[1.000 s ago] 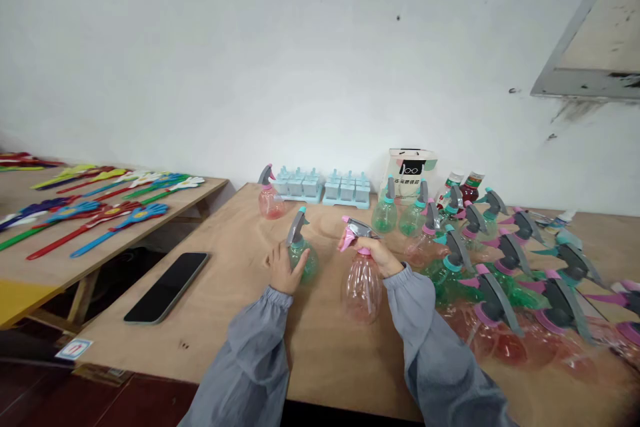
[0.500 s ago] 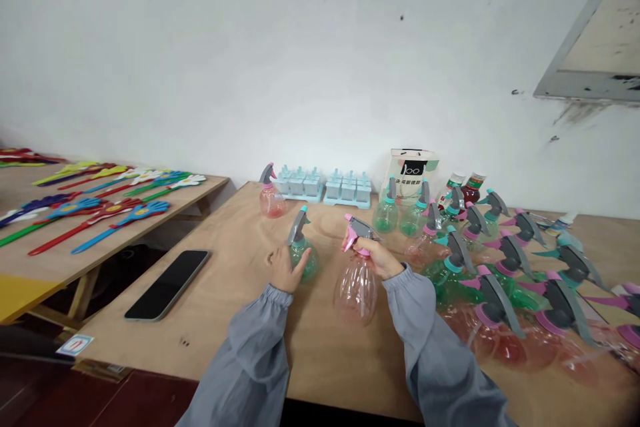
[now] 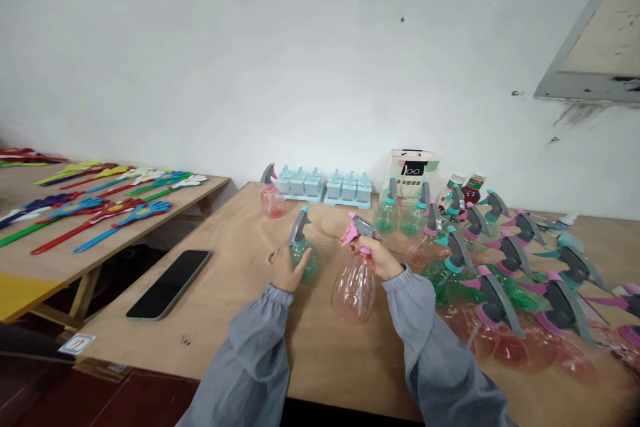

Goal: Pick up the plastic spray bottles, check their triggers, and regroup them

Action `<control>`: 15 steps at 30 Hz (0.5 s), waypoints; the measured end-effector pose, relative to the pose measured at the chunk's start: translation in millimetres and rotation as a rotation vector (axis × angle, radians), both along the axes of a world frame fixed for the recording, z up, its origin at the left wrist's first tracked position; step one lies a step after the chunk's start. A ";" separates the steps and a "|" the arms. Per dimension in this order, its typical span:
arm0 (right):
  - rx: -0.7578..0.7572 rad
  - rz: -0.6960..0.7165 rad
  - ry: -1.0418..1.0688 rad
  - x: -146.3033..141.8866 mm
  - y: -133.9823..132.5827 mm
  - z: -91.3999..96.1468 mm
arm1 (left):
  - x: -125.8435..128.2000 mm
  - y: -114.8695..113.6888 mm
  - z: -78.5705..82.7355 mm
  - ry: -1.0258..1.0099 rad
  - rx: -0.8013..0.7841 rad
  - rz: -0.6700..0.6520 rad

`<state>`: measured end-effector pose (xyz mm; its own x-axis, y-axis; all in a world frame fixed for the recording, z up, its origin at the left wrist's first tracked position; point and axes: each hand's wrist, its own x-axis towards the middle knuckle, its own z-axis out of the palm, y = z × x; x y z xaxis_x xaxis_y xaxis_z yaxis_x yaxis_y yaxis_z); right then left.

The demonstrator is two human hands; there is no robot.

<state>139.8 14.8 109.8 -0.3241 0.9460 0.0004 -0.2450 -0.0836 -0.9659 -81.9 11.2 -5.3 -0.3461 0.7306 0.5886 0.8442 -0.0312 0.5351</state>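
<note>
My right hand grips the neck of a pink transparent spray bottle with a grey and pink trigger head, held tilted just above the wooden table. My left hand is wrapped around the side of a green spray bottle with a grey and teal head that stands upright on the table. Both forearms wear grey sleeves.
Several pink and green spray bottles crowd the right of the table. Another pink bottle, two blue ice-pop moulds and a white box stand at the back. A black phone lies left. Coloured hand clappers cover a side table.
The pink bottle in my right hand has shifted a little to the left and tilted more. My left hand stays on the green bottle.
</note>
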 end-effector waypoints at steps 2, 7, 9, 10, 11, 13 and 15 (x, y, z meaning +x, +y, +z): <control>-0.011 0.013 -0.014 0.0 -0.3 -1.2 | -0.1 0.0 0.3 -0.003 -0.007 -0.002; 0.036 -0.071 0.050 -0.6 2.2 -4.2 | -0.1 -0.4 1.3 -0.020 -0.010 -0.012; 0.086 -0.105 0.067 -0.3 4.7 -5.6 | 0.0 -0.6 1.2 -0.018 -0.009 -0.014; 0.127 -0.110 0.045 -0.1 6.0 -6.7 | 0.0 -0.7 1.1 -0.016 -0.009 -0.014; 0.182 -0.114 0.000 0.0 7.4 -8.0 | 0.0 -0.7 1.0 -0.014 -0.008 -0.013; 0.334 -0.161 -0.125 -0.3 10.2 -12.0 | 0.0 -0.7 0.9 -0.014 -0.007 -0.010; 0.486 -0.252 -0.247 -0.6 13.2 -17.5 | -0.3 -0.6 1.1 -0.021 -0.009 -0.014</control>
